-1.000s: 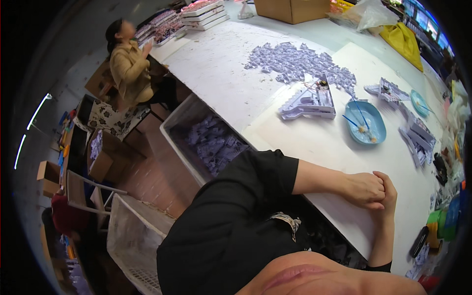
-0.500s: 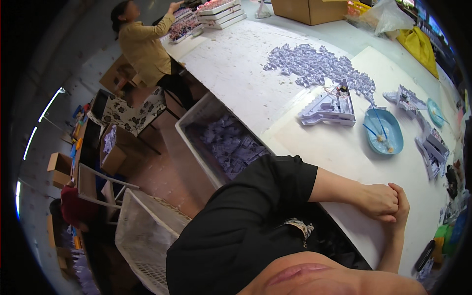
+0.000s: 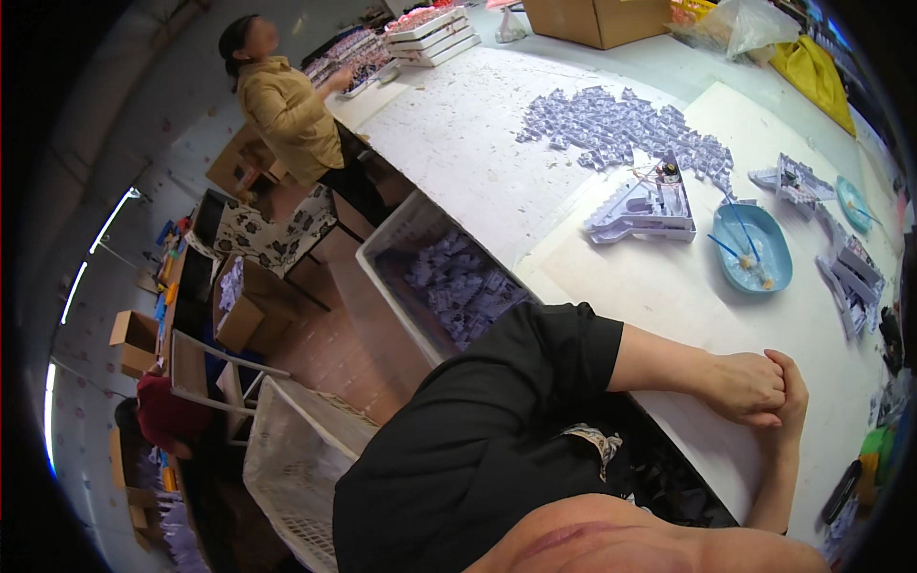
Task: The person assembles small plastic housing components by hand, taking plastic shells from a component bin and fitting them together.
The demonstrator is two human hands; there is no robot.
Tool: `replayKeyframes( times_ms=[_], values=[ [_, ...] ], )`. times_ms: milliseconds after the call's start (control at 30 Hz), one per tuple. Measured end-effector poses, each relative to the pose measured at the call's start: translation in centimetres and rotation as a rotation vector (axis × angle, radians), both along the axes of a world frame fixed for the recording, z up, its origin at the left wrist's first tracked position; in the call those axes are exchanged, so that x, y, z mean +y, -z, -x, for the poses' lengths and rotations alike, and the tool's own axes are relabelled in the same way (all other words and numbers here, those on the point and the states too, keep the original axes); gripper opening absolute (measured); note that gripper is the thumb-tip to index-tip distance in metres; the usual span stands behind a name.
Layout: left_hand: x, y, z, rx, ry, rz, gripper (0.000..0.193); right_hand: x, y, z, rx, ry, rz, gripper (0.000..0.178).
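My left hand (image 3: 743,387) and my right hand (image 3: 792,406) are clasped together over the white table at the lower right. The left fingers are curled in. My right hand closes against them from the far side, and no object shows between them. Away from the hands, a light purple triangular plastic housing (image 3: 648,205) with wires and small parts inside stands on the table. Beside it sits a light blue dish (image 3: 755,248) holding blue-handled sticks with pale clumps at their ends. Behind them is a wide heap of small purple plastic pieces (image 3: 621,124).
More purple housings (image 3: 850,277) and a second blue dish (image 3: 853,204) line the right side. A crate of purple parts (image 3: 458,286) stands below the table edge, near a white basket (image 3: 287,477). A co-worker in a tan shirt (image 3: 291,115) stands by stacked trays (image 3: 432,38).
My view has shifted a little, so most things sit slightly farther right. My hands stay clasped. The co-worker has lowered an outstretched arm towards the trays.
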State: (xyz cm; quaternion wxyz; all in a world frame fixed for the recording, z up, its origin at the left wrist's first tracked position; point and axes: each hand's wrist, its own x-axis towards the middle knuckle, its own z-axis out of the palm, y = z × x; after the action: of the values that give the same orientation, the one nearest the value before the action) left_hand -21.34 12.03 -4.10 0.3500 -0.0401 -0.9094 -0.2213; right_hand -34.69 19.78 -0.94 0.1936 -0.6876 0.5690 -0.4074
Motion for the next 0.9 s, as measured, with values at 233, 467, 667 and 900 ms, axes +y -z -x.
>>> replayKeyframes(
  times_ms=[233,467,667,900],
  values=[
    [0.1,0.2,0.0,-0.044,-0.021,0.009,0.036,0.0,0.3,-0.2,-0.059,0.007,-0.047,0.038],
    [-0.4,-0.3,-0.3,-0.108,-0.02,-0.01,0.037,-0.3,0.3,-0.6,-0.074,0.024,-0.042,0.041],
    [-0.9,0.1,1.3,-0.039,-0.005,-0.01,0.035,-0.3,0.3,0.8,-0.139,0.034,-0.02,0.042],
    [-0.4,-2.1,-0.3,0.107,-0.125,-0.045,0.027,-1.4,2.9,2.8,-0.026,0.039,0.184,0.049]
  ],
)
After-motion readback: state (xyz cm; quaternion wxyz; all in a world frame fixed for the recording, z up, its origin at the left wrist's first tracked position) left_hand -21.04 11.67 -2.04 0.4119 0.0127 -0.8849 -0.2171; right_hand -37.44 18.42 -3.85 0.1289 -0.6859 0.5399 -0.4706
